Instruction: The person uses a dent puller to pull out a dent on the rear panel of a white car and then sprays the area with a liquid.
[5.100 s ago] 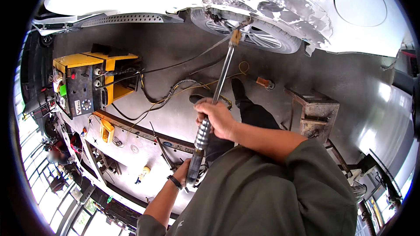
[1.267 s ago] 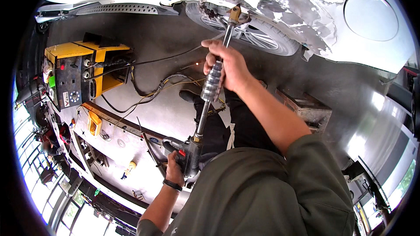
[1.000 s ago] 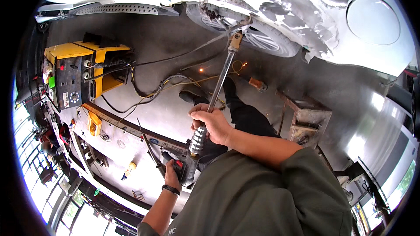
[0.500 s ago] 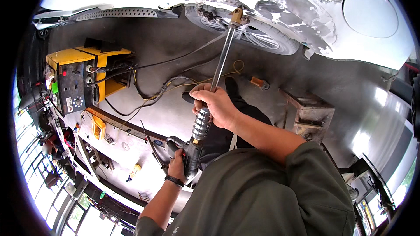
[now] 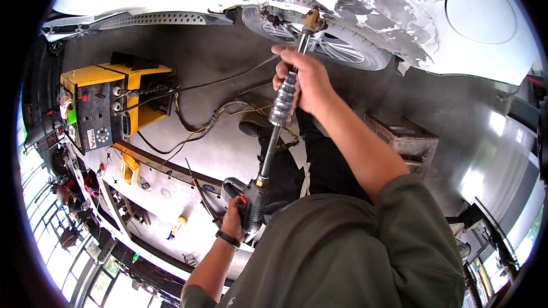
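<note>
Black pistol handle (image 5: 256, 208) is clasped by left hand (image 5: 232, 221); ribbed metal weight (image 5: 280, 110) is gripped by right hand (image 5: 310, 82), well apart.

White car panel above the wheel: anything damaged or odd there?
Yes: the panel above the wheel shows blotchy grey patches and a ragged-looking lower edge near the slide hammer, unlike the smooth white around the round flap.
</note>
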`<move>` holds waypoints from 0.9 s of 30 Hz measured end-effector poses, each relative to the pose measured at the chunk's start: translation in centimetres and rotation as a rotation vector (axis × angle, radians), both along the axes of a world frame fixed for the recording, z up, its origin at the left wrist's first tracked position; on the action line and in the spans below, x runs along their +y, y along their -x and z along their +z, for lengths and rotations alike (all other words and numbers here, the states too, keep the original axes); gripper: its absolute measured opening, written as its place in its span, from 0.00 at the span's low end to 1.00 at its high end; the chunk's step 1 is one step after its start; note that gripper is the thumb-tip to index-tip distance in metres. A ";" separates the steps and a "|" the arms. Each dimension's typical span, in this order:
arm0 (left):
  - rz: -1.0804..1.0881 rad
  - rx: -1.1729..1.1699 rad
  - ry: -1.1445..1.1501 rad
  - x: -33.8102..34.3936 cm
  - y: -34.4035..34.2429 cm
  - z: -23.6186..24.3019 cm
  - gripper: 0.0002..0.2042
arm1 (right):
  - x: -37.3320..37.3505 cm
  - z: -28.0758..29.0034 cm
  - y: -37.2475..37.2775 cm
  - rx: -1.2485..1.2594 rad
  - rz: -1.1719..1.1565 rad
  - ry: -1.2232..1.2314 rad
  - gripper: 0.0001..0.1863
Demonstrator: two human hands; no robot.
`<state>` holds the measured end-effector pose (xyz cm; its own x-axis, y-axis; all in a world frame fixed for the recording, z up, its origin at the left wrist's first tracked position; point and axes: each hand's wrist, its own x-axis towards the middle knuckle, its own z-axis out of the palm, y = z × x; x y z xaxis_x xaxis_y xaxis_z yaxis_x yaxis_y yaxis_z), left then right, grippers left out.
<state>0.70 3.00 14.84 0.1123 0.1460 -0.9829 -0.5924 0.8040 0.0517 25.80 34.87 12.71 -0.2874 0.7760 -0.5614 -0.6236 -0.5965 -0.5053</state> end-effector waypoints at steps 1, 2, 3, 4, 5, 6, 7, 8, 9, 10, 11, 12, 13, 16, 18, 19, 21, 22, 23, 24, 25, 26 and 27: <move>-0.003 0.031 0.010 0.0 -0.2 0.2 0.27 | -1.7 0.2 0.4 -0.025 0.050 0.058 0.14; -0.001 0.028 0.007 -0.1 -0.1 -0.2 0.27 | -4.1 1.0 0.9 -0.049 0.099 0.114 0.13; -0.010 0.073 0.032 -0.4 0.3 -1.0 0.26 | -7.5 0.4 2.4 -0.016 0.114 0.096 0.12; -0.021 0.119 0.064 -1.0 0.8 -1.7 0.26 | -10.8 -0.3 3.8 0.019 0.126 0.085 0.11; -0.052 0.190 0.112 -2.2 1.6 -2.1 0.25 | -12.4 0.2 4.6 0.065 0.144 0.154 0.09; 0.005 0.153 0.164 -4.6 2.9 -3.1 0.19 | -13.6 0.5 5.0 0.109 0.163 0.224 0.08; -0.011 0.193 0.158 -6.8 4.5 -4.1 0.19 | -14.6 0.3 5.6 0.107 0.175 0.258 0.07; -0.027 0.230 0.166 -7.7 4.8 -4.0 0.18 | -15.7 -0.3 6.2 0.104 0.187 0.306 0.06; 0.001 0.238 0.167 -8.3 5.0 -4.3 0.19 | -16.4 -1.2 6.4 0.110 0.184 0.343 0.06; 0.034 0.240 0.157 -7.3 4.6 -3.8 0.19 | -16.3 -1.4 6.8 0.108 0.216 0.331 0.06; 0.059 0.241 0.100 -6.2 4.1 -3.4 0.18 | -16.2 -1.6 7.0 0.098 0.212 0.323 0.06; 0.093 0.241 0.042 -6.2 3.9 -3.4 0.18 | -16.2 -1.7 7.1 0.084 0.215 0.314 0.05; 0.086 0.333 0.010 -9.7 5.6 -6.1 0.17 | -15.7 -0.6 8.2 0.087 0.210 0.308 0.07; -0.697 0.959 -0.343 -9.3 6.5 -6.4 0.24 | -14.1 3.1 8.3 0.125 0.259 0.214 0.18; -0.533 0.815 -0.009 -2.5 4.6 -3.7 0.30 | -14.0 3.9 8.8 0.129 0.209 0.083 0.22; -0.608 1.036 -0.061 -1.5 3.5 -1.6 0.32 | -14.6 4.7 9.6 0.088 0.233 0.020 0.22; -0.683 1.349 -0.298 -1.0 3.2 0.8 0.34 | -15.2 5.8 11.5 0.032 0.289 -0.101 0.23; -0.677 1.444 -0.500 -0.6 3.1 1.6 0.34 | -15.0 6.4 12.1 0.013 0.322 -0.155 0.23; -0.592 1.422 -0.732 -0.5 2.9 2.0 0.33 | -15.0 7.1 12.8 -0.001 0.371 -0.218 0.23; -0.443 1.341 -0.894 0.0 2.6 3.2 0.33 | -14.7 7.8 13.9 -0.013 0.442 -0.243 0.23; -0.387 1.352 -0.994 0.3 2.3 3.8 0.32 | -14.5 8.6 14.9 -0.018 0.483 -0.272 0.24; -0.330 1.364 -1.094 0.6 2.0 3.9 0.32 | -14.5 9.0 15.9 -0.026 0.523 -0.300 0.24; -0.329 1.332 -1.118 0.8 2.0 4.1 0.32 | -14.4 9.4 17.0 -0.009 0.588 -0.330 0.25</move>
<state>-1.29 3.79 18.97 -0.4454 0.8871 0.1211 0.4690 0.1160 0.8755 8.83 20.42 22.14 -0.7110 0.6227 -0.3267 -0.2364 -0.6492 -0.7229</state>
